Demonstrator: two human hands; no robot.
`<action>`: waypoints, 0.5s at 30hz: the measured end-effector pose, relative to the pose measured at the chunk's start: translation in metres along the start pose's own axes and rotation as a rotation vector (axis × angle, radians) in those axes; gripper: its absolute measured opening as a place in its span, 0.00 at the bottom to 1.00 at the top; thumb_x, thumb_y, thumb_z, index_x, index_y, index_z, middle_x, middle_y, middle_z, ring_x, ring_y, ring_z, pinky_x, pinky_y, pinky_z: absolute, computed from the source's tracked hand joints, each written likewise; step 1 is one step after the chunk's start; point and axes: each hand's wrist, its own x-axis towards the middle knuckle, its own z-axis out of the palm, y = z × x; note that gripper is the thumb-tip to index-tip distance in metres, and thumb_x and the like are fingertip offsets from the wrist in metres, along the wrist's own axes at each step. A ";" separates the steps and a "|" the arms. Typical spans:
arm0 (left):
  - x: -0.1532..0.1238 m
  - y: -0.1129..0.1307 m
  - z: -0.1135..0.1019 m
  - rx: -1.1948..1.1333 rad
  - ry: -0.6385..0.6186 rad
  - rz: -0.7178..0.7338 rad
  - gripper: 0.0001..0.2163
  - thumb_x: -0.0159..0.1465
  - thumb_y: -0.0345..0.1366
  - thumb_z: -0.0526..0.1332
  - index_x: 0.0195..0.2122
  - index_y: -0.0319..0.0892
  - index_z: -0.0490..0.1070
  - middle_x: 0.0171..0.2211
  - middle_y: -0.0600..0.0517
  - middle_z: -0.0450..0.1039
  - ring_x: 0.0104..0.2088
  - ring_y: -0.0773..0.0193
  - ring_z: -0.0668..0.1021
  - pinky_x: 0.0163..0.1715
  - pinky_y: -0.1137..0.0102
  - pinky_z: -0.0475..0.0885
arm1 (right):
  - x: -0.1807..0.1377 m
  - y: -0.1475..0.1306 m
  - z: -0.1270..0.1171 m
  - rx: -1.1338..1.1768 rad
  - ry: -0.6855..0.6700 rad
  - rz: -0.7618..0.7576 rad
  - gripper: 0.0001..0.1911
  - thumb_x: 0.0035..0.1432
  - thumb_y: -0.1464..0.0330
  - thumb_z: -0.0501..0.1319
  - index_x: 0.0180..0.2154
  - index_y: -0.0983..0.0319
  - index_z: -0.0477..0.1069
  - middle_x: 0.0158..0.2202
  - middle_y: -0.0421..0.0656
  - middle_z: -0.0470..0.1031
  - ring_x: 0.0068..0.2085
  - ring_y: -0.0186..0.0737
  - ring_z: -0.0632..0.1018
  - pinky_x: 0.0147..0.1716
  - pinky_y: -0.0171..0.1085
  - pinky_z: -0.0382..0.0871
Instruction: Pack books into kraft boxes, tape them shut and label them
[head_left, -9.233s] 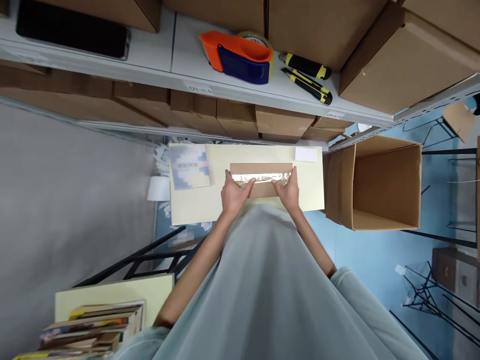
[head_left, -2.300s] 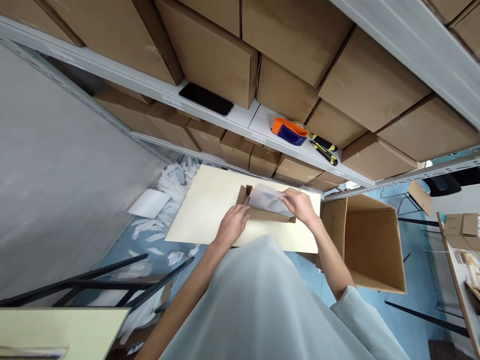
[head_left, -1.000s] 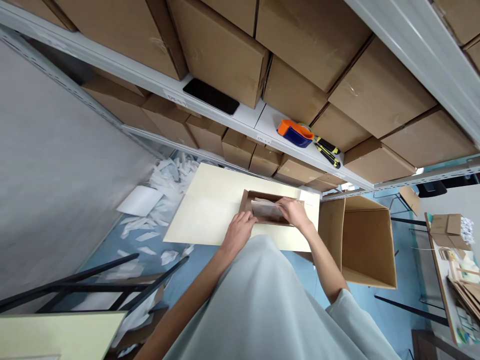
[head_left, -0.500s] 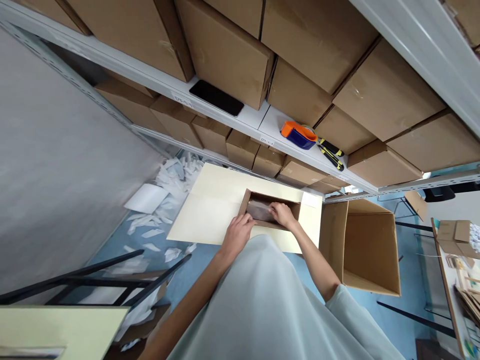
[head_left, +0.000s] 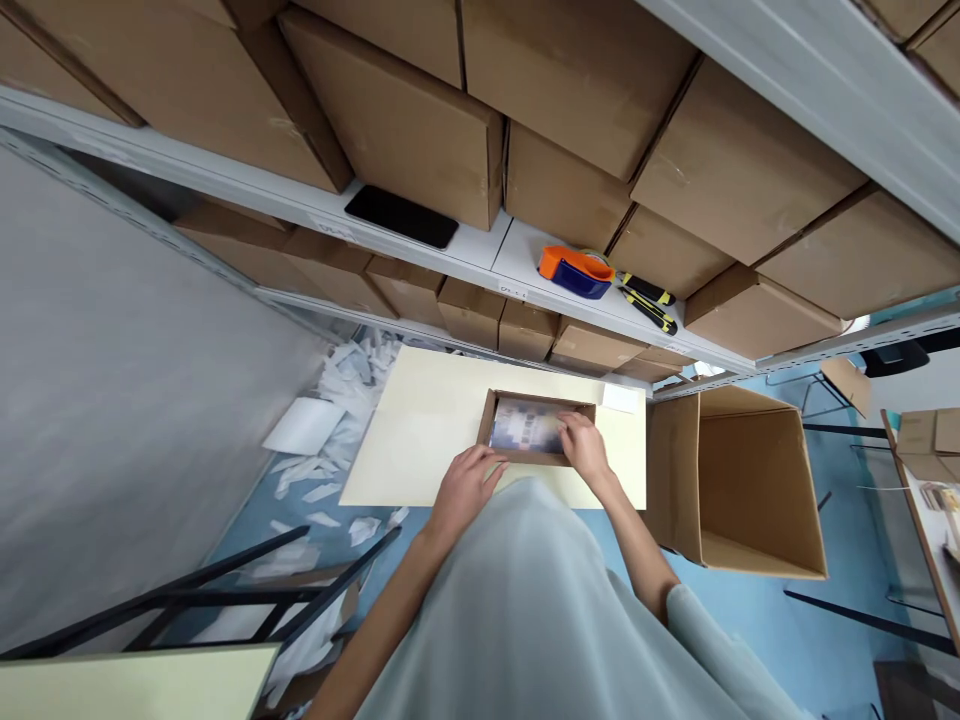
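Observation:
A small open cardboard box (head_left: pixel 486 420) lies on the cream tabletop (head_left: pixel 420 425) in front of me. Inside it is a flat packet (head_left: pixel 519 428) with a blurred, colourful print and what looks like a barcode. My right hand (head_left: pixel 586 448) reaches over the box's right end, its fingers closed on the packet's right side; the fingertips are partly hidden. At the near left corner, my left hand (head_left: pixel 466 488) holds the box wall between thumb and fingers.
A large open carton (head_left: pixel 757 490) stands right of the table. Shelves full of boxes rise behind, with a black phone (head_left: pixel 402 215), an orange and blue tape dispenser (head_left: pixel 576 271) and a yellow-black cutter (head_left: pixel 649 308) on one. Paper scraps (head_left: pixel 352 375) litter the floor at left.
The packet in the box now shows a colourful printed face where clear, plain-looking film showed before. My right hand has shifted slightly right, and the camera view has moved a little.

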 end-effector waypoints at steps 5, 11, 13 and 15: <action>0.002 0.003 -0.001 -0.033 0.143 -0.077 0.13 0.77 0.41 0.57 0.48 0.47 0.82 0.43 0.46 0.79 0.48 0.52 0.80 0.52 0.58 0.77 | -0.036 0.032 -0.012 0.029 0.377 0.191 0.16 0.76 0.61 0.56 0.54 0.58 0.81 0.56 0.55 0.76 0.60 0.56 0.76 0.61 0.54 0.74; 0.014 0.015 0.006 0.094 0.268 -0.177 0.13 0.76 0.43 0.59 0.49 0.46 0.81 0.41 0.45 0.74 0.46 0.49 0.77 0.50 0.54 0.77 | 0.002 0.045 -0.007 0.081 0.251 0.200 0.18 0.74 0.64 0.59 0.58 0.58 0.81 0.62 0.56 0.70 0.65 0.56 0.72 0.65 0.54 0.71; 0.017 0.014 0.009 0.144 0.309 -0.217 0.12 0.74 0.43 0.60 0.51 0.45 0.80 0.43 0.43 0.72 0.47 0.48 0.77 0.52 0.52 0.77 | 0.017 0.048 -0.008 0.117 0.230 0.217 0.19 0.74 0.65 0.58 0.60 0.57 0.81 0.59 0.54 0.72 0.60 0.54 0.76 0.63 0.52 0.73; 0.020 0.010 0.013 0.145 0.363 -0.290 0.17 0.72 0.42 0.63 0.59 0.43 0.76 0.47 0.42 0.71 0.47 0.49 0.77 0.51 0.52 0.78 | 0.028 0.051 -0.011 0.152 0.201 0.258 0.19 0.74 0.65 0.58 0.60 0.56 0.80 0.57 0.52 0.72 0.52 0.48 0.80 0.58 0.47 0.77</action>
